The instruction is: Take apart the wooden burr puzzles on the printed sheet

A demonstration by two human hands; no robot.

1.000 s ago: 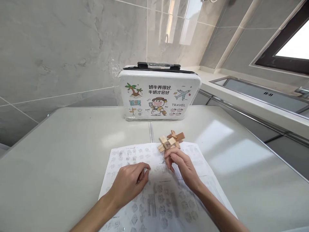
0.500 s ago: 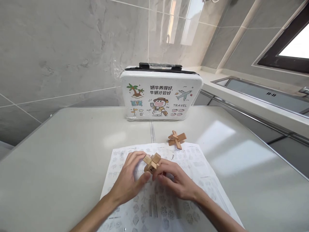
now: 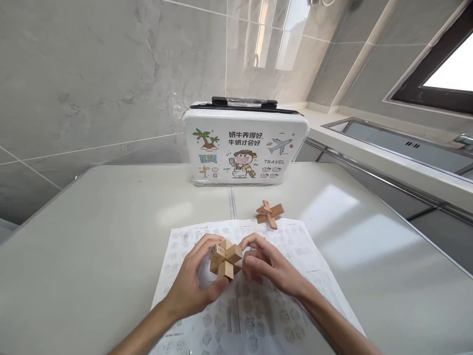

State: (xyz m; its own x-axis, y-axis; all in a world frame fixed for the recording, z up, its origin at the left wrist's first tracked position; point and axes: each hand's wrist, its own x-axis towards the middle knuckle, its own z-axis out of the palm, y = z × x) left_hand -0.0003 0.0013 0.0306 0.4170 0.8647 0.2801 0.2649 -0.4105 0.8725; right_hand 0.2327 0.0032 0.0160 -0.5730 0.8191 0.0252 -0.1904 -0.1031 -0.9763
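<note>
A pale wooden burr puzzle [image 3: 226,259], made of interlocking square bars with a printed mark on one end, is held above the paper sheet. My left hand [image 3: 197,276] grips it from the left, thumb at its lower end and fingers behind. Just to its right is my right hand [image 3: 271,266], fingers curled and apart; its index fingertip is close to the puzzle, and I cannot tell whether it touches. Beyond the right hand, a second, redder wooden puzzle [image 3: 270,214] of crossed pieces lies at the sheet's far edge.
The printed sheet [image 3: 177,271], covered with small diagrams, lies on the white table [image 3: 92,236]. A white case [image 3: 246,143] with cartoon prints and a black handle, wrapped in clear plastic, stands against the tiled wall. A counter with a sink [image 3: 399,140] is at the right.
The puzzle has turned in my left hand and shifted slightly left and lower. My right hand has loosened from it, its fingers now curled beside it.
</note>
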